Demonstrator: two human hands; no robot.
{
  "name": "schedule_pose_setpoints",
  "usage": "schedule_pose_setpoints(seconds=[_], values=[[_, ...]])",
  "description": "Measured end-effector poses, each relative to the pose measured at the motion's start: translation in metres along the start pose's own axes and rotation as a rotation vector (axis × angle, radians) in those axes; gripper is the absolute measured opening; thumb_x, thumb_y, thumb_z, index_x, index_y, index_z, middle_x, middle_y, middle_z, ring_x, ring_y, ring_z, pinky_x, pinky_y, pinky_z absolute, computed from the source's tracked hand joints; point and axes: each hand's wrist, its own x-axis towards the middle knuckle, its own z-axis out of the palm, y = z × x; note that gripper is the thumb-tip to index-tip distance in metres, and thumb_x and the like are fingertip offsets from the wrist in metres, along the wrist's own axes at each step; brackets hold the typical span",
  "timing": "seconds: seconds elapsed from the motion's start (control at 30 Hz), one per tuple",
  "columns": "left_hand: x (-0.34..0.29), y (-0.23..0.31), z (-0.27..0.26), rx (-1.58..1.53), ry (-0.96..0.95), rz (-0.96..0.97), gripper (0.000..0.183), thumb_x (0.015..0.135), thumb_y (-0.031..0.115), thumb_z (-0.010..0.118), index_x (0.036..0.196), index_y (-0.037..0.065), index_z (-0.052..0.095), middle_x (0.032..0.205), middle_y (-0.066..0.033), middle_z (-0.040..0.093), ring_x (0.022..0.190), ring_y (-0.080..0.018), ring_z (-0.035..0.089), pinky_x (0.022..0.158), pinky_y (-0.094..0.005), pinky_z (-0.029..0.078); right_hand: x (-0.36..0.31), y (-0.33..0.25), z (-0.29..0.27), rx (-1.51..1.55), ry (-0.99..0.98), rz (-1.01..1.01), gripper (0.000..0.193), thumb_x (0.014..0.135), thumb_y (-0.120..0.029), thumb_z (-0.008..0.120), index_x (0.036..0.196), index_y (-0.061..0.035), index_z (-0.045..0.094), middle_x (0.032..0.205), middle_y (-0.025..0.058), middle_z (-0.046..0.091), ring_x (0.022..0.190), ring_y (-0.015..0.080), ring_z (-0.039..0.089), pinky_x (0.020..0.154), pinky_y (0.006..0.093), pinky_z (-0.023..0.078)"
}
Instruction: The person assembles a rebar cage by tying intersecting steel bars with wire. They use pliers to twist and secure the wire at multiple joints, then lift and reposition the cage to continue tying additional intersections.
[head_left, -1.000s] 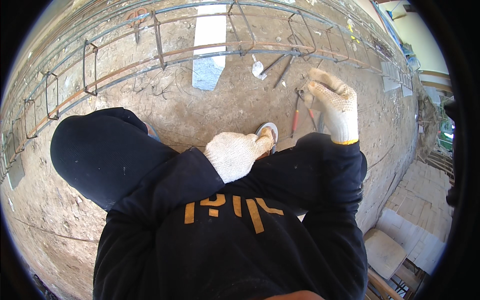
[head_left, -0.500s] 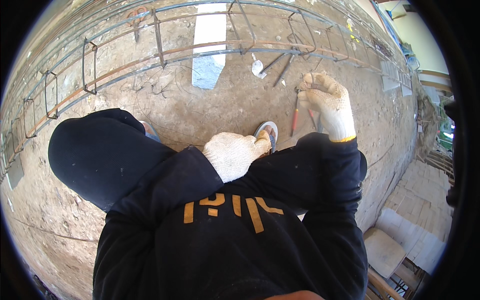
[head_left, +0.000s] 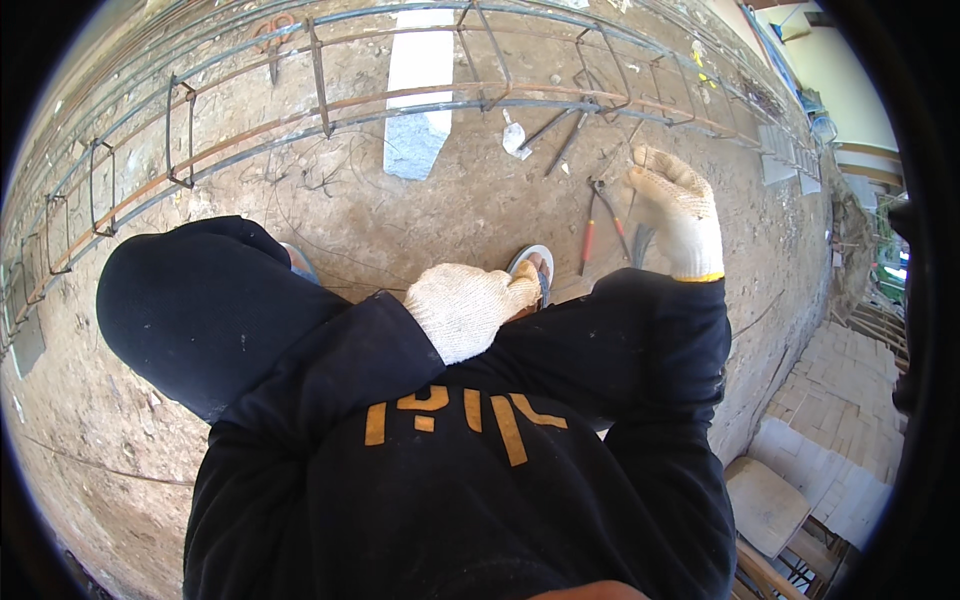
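Observation:
My left hand (head_left: 458,312), in a knitted off-white glove, is closed and lies on my right thigh. Its thumb points toward my sandalled foot; whatever the curled fingers hold is hidden. My right hand (head_left: 682,212), gloved alike with a yellow cuff edge, is raised beyond my right knee. Its fingers are bent but stand apart from the blurred thumb, with nothing clearly seen between them. Beside it on the dirt lie red-handled pincers (head_left: 588,240), jaws pointing away from me. A grey bundle, perhaps wires (head_left: 642,243), shows just below this hand.
A long rebar cage (head_left: 320,75) spans the ground ahead, above a pale stone slab (head_left: 415,143). Dark metal bars (head_left: 567,140) and a whitish scrap (head_left: 514,137) lie near it. Stacked pale blocks (head_left: 840,400) and a wooden seat (head_left: 768,503) stand at right.
My right hand has shifted right and slightly back, its fingers loosening. The pincers it partly covered now show fully. My left hand stays in place.

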Motion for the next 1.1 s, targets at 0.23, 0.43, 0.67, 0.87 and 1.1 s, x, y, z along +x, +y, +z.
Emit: schedule_pose_setpoints(seconds=[0.23,0.43,0.67,0.87,1.1], values=[[-0.002,-0.002,0.002,0.015,-0.008,0.010,0.036,0.094,0.013,0.048,0.129,0.008,0.056,0.080,-0.0103,0.065,0.070,-0.0285,0.068,0.059,-0.0407,0.054,0.012,0.008,-0.015,0.194,-0.115,-0.006,0.033,0.086,0.003,0.064,0.119,0.0058,0.060,0.099,0.0115,0.068,0.084,0.0217,0.069,0.073,0.0312,0.058],[-0.003,-0.011,0.008,-0.024,0.023,-0.048,0.033,0.094,0.012,0.048,0.124,0.011,0.061,0.086,-0.0105,0.068,0.073,-0.0299,0.067,0.062,-0.0397,0.054,0.003,-0.012,-0.034,-0.066,-0.016,-0.049,0.043,0.091,-0.008,0.065,0.131,0.0035,0.057,0.098,0.0066,0.069,0.084,0.0161,0.066,0.075,0.0309,0.055],[-0.004,-0.031,0.021,-0.055,0.041,-0.072,0.029,0.092,0.013,0.050,0.119,0.012,0.062,0.088,-0.0122,0.069,0.076,-0.0311,0.068,0.064,-0.0417,0.053,0.003,-0.016,-0.019,-0.049,0.030,-0.080,0.027,0.084,-0.005,0.073,0.108,0.0028,0.067,0.090,0.0102,0.071,0.072,0.0134,0.068,0.062,0.0256,0.055],[-0.010,-0.052,0.025,-0.092,-0.223,-0.334,0.017,0.090,0.017,0.054,0.102,0.010,0.064,0.083,-0.0149,0.069,0.080,-0.0354,0.069,0.070,-0.0477,0.053,0.008,-0.012,0.012,-0.286,-0.227,-0.071,0.019,0.082,-0.011,0.076,0.093,0.0000,0.066,0.074,0.0044,0.066,0.061,0.0102,0.062,0.056,0.0227,0.050],[0.016,-0.032,0.017,-1.128,-0.058,-0.349,0.035,0.095,0.018,0.061,0.124,-0.002,0.057,0.112,-0.0126,0.069,0.104,-0.0190,0.066,0.091,-0.0299,0.051,0.013,-0.001,0.054,-0.301,-0.514,0.015,0.017,0.082,-0.012,0.073,0.091,0.0011,0.067,0.072,0.0048,0.065,0.060,0.0106,0.061,0.055,0.0237,0.048]])
